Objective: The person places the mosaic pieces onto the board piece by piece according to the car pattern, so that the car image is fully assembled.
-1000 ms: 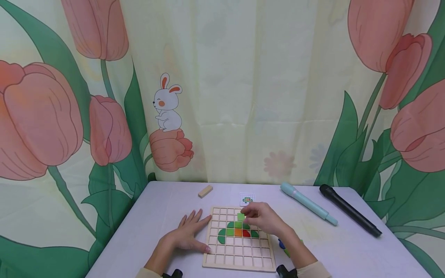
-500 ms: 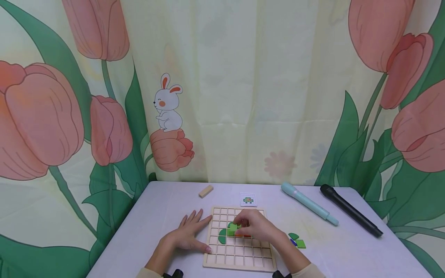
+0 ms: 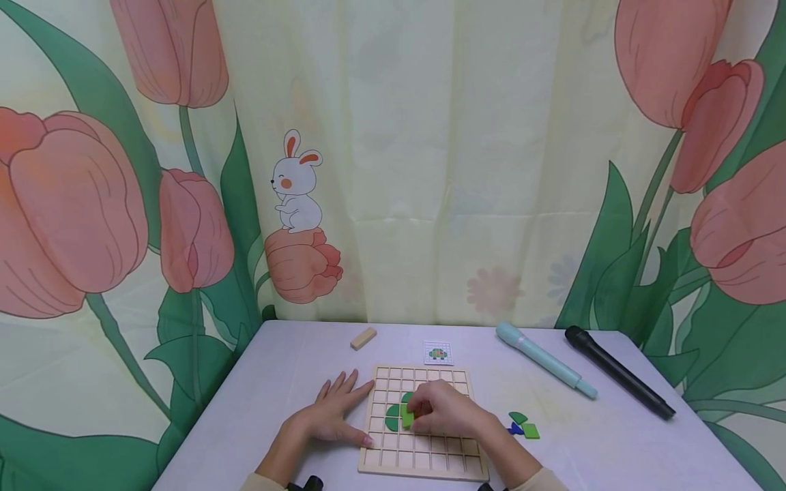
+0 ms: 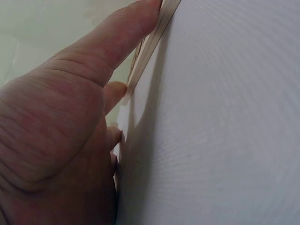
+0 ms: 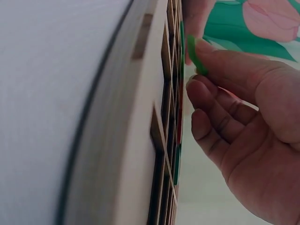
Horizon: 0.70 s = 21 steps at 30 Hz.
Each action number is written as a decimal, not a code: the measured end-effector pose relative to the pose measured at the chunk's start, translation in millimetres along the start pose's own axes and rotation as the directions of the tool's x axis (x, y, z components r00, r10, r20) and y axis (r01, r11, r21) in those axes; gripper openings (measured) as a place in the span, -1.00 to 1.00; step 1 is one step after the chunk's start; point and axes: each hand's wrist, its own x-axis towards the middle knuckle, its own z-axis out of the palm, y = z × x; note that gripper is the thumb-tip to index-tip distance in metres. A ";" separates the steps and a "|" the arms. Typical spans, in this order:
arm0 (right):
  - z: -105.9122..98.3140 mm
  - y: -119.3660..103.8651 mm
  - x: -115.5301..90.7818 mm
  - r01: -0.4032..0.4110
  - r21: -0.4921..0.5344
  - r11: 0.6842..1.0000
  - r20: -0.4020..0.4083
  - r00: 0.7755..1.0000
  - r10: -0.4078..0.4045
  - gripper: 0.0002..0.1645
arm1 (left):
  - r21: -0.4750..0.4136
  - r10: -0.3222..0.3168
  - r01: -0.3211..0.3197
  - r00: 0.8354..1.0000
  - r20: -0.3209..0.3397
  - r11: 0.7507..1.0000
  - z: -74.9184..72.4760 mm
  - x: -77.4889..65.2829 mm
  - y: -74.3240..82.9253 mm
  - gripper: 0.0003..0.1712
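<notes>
Card (image 3: 438, 353) printed in colour lies beyond gridded board (image 3: 423, 459).

One light-green square tile (image 3: 406, 417), thin, slightly tilted, in right hand (image 3: 443, 409) over flat pale wooden grid board (image 3: 424, 460).

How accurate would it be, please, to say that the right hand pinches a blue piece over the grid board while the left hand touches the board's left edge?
The colour is wrong: the right wrist view shows the right hand pinching a green piece, not blue; the rest stands.
</notes>
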 end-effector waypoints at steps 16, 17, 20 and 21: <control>4.9 -2.9 3.0 0.018 -0.102 0.995 0.022 1.000 -0.016 -0.77 | 0.003 -0.009 0.009 1.000 0.001 1.000 2.3 3.4 -5.6 0.35; 5.2 -3.0 3.2 0.017 -0.110 0.994 0.019 1.000 -0.015 -0.77 | 0.003 -0.007 0.007 1.000 0.001 1.000 2.5 3.5 -6.2 0.35; 6.4 -3.2 3.6 0.016 -0.128 0.992 0.013 1.000 -0.014 -0.77 | 0.001 0.002 -0.002 1.000 0.002 1.000 3.1 3.9 -7.6 0.35; 6.7 -3.4 3.7 0.014 -0.131 0.991 0.013 1.000 -0.012 -0.77 | 0.000 0.004 -0.004 1.000 0.003 1.000 3.1 3.7 -7.9 0.35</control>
